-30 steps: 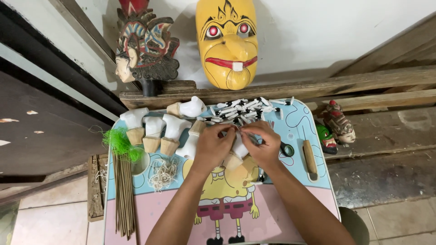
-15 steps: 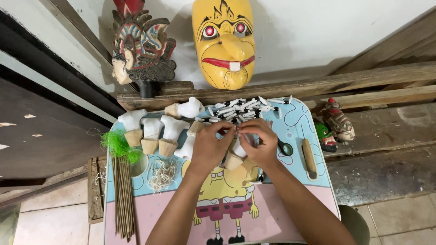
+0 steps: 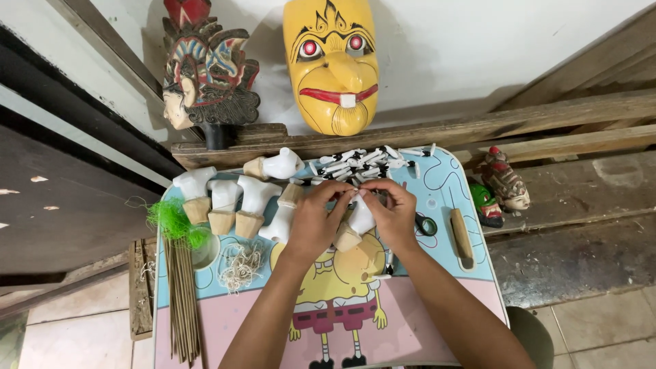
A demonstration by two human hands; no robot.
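A small white-painted figure piece with a bare tan wooden base (image 3: 355, 225) is held over the middle of a smooth cartoon-printed tray table (image 3: 451, 188). It is pinched from the left by the curled fingers of the left hand (image 3: 316, 220) and from the right by those of the right hand (image 3: 395, 213), the fingertips of both meeting at its upper end. Similar white, rounded pieces with tan conical bases (image 3: 225, 203) are stood in a row just to the left, and a heap of thin black-and-white sticks (image 3: 362, 162) is piled behind the hands. Near the left edge are seen a tuft of green fibre (image 3: 171, 220), a tangle of pale string (image 3: 240, 263) and a bundle of slim wooden skewers (image 3: 183, 301). A glossy yellow carved mask (image 3: 333, 63) is leaned against the wall above.
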